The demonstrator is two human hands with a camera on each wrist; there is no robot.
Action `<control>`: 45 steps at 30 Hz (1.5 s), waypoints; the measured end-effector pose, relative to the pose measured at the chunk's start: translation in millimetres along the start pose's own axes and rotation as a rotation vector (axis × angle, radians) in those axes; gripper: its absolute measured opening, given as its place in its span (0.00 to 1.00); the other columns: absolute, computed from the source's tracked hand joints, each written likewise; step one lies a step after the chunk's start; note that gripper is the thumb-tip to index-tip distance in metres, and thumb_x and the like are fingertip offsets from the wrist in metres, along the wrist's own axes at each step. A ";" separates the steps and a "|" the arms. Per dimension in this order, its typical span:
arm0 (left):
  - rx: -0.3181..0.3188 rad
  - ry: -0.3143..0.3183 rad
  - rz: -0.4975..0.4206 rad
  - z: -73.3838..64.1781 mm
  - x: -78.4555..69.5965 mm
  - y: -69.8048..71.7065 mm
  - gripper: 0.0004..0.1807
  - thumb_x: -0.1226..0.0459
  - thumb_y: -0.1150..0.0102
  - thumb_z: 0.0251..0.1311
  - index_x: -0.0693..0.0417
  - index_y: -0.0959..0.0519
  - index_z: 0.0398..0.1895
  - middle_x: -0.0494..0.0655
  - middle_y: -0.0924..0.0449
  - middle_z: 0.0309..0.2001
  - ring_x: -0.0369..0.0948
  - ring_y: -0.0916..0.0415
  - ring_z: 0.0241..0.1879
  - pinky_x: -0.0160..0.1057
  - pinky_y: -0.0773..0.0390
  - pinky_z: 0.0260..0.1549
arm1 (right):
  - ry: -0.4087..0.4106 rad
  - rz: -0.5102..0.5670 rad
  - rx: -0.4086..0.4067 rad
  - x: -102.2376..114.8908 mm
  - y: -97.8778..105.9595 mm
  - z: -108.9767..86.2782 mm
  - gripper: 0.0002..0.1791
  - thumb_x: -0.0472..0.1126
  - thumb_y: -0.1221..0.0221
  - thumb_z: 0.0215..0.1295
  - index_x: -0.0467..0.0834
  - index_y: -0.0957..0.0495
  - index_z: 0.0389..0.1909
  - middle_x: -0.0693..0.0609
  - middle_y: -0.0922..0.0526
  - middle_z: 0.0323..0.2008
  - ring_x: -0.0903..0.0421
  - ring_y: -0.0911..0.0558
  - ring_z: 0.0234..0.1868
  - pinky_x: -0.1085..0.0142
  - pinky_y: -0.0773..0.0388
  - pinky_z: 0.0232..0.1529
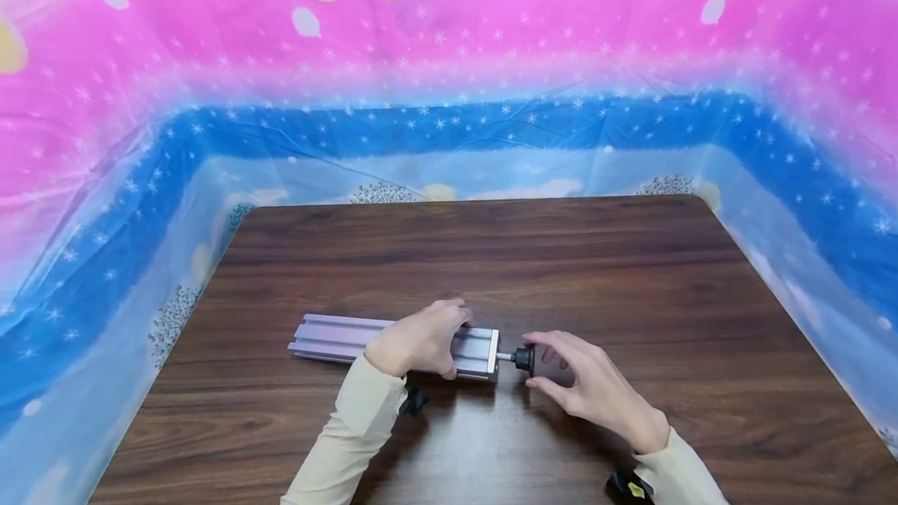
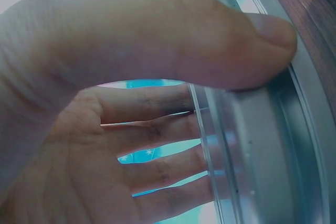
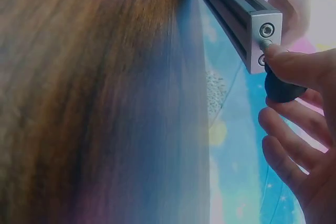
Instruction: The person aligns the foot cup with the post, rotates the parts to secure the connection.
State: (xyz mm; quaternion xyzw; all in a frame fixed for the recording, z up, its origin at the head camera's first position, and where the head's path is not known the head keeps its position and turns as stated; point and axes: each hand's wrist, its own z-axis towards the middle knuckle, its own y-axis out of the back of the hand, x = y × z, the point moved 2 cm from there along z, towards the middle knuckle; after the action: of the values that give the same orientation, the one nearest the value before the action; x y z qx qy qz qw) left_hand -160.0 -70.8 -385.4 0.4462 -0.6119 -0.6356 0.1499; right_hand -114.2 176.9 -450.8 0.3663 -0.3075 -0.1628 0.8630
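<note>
Grooved metal profile (image 1: 333, 336): lengthwise left to right at the middle of the table (image 1: 463, 256); contact along its underside cannot be judged. Right end capped by a pale end plate (image 3: 255, 45) with socket screws (image 3: 267, 30). From the plate a thin metal rod (image 1: 506, 356) projects rightward to a flared black knob (image 1: 522, 358).

Left hand (image 1: 426, 336): clamped across the profile near the plate, thumb on the near side, other fingers on the far side. Right hand (image 1: 596, 383): thumb and index pinch the knob, remaining fingers spread apart.

Both forearms in cream sleeves (image 1: 354, 427). Behind the table, a pink-and-blue cloth (image 1: 449, 125) with snowflakes.
</note>
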 end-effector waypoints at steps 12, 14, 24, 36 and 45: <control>0.011 0.012 0.018 -2.5 1.5 -4.1 0.33 0.70 0.21 0.33 0.63 0.20 0.50 0.47 0.23 0.43 0.40 0.29 0.39 0.35 0.25 0.39 | -0.089 0.002 0.015 -1.2 -9.0 0.8 0.03 0.42 0.33 0.65 0.49 0.17 0.36 0.69 0.26 0.23 0.75 0.31 0.23 0.81 0.33 0.24; 0.007 0.009 0.025 -1.8 0.7 -3.4 0.33 0.70 0.21 0.33 0.63 0.20 0.50 0.47 0.23 0.44 0.40 0.29 0.40 0.34 0.24 0.40 | -0.103 -0.021 0.011 -1.8 -9.1 1.6 0.08 0.42 0.35 0.67 0.55 0.22 0.28 0.71 0.31 0.20 0.76 0.35 0.21 0.82 0.38 0.22; 0.006 0.001 0.044 -0.5 -1.8 -6.8 0.34 0.70 0.21 0.32 0.62 0.20 0.51 0.46 0.22 0.46 0.38 0.28 0.40 0.32 0.23 0.40 | -0.180 -0.089 0.053 -2.7 -10.1 -2.0 0.18 0.40 0.44 0.73 0.58 0.17 0.22 0.68 0.15 0.19 0.75 0.20 0.25 0.72 0.23 0.29; 0.001 0.005 0.040 -0.8 2.0 -4.9 0.33 0.70 0.21 0.33 0.62 0.20 0.51 0.46 0.21 0.46 0.37 0.29 0.39 0.32 0.24 0.40 | -0.063 0.026 0.030 -1.4 -6.1 -5.2 0.31 0.45 0.27 0.57 0.45 0.24 0.62 0.57 0.16 0.41 0.67 0.23 0.30 0.74 0.25 0.33; -0.001 0.009 0.041 -1.9 1.0 -4.4 0.33 0.69 0.21 0.32 0.61 0.20 0.51 0.46 0.22 0.45 0.38 0.29 0.40 0.33 0.23 0.41 | -0.024 0.034 -0.012 0.3 -7.0 -4.3 0.22 0.39 0.29 0.58 0.44 0.19 0.53 0.66 0.22 0.26 0.73 0.26 0.26 0.79 0.28 0.27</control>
State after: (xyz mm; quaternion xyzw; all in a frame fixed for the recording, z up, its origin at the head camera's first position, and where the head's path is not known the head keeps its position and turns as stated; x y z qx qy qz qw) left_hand -157.6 -71.8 -389.5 0.4364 -0.6200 -0.6306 0.1658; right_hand -111.6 174.2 -458.1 0.3540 -0.3229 -0.1540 0.8641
